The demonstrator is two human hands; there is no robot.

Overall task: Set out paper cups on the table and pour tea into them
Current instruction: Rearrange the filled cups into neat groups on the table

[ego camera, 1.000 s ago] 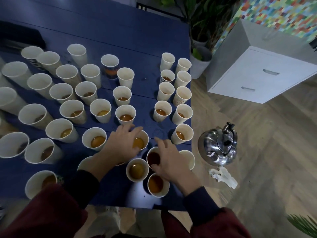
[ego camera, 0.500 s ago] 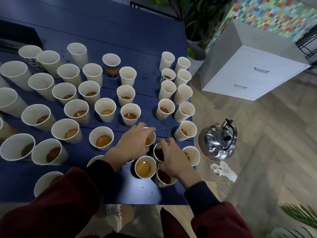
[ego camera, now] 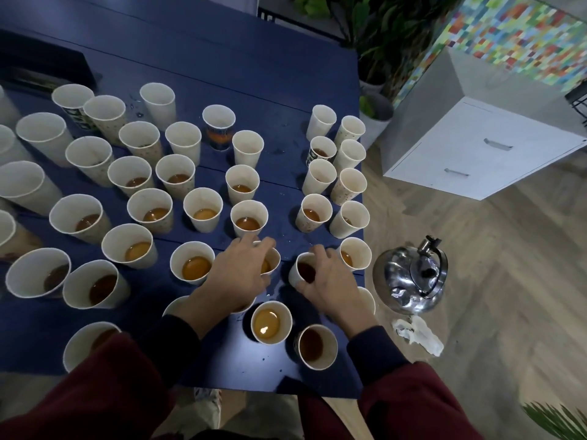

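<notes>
Now, mid-arranging: left hand [ego camera: 238,276] curls over the rim of a pale cup [ego camera: 273,260], right hand [ego camera: 328,282] grips a dark cup [ego camera: 305,272] just beside it on the surface [ego camera: 254,74]; next, likely, level, spill-free placing.

Both arms are stretching forward from the near edge, forearms angling in toward each other. The left sleeve [ego camera: 95,398] and right sleeve [ego camera: 413,404] are dark red, each ending in a navy cuff at the wrist. The left hand [ego camera: 239,277] is lying palm down, its back facing up, fingers bending over the rim of an amber cup [ego camera: 273,263] and holding it from above (the thumb is hidden under the hand). The right hand [ego camera: 328,282] is sitting just right of it, not touching it. It is gripping a dark cup [ego camera: 305,271], thumb pressing the near wall and fingers curling round the far side.
</notes>
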